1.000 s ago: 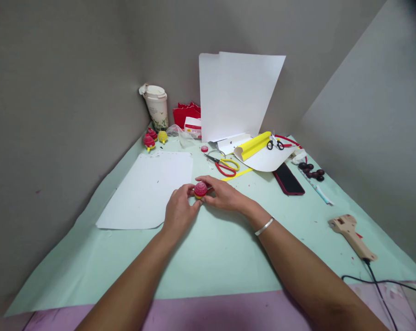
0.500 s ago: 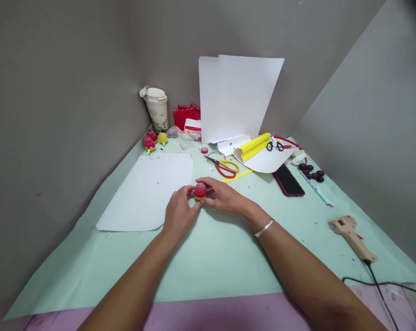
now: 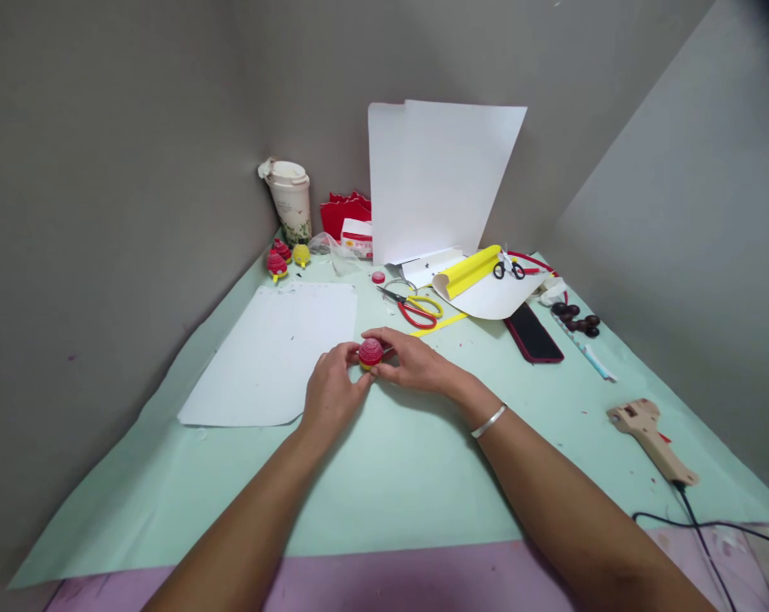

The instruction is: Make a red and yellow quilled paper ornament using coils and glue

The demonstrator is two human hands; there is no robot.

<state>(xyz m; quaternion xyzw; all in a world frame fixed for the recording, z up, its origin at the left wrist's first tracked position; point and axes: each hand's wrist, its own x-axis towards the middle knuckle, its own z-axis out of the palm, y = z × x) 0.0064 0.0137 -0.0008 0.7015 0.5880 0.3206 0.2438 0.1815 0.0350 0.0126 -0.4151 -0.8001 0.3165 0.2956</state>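
Near the middle of the desk, just right of a flat white sheet: small red-and-yellow ball, red part uppermost, held between both hands; contact with the surface beneath not discernible. Left hand: partly closed, fingertips and thumb curved onto the ball's left side. Right hand: likewise partly closed, fingers arched over the far side, thumb at the near right; silvery bracelet at the wrist. Beyond: scissors with red and yellow handles, beside a narrow yellow strip. To the right: dark phone and, nearer, beige glue gun with black cable. At the back left: lidded cup, with red-and-yellow ornaments in front. At the back centre: upright white sheets.
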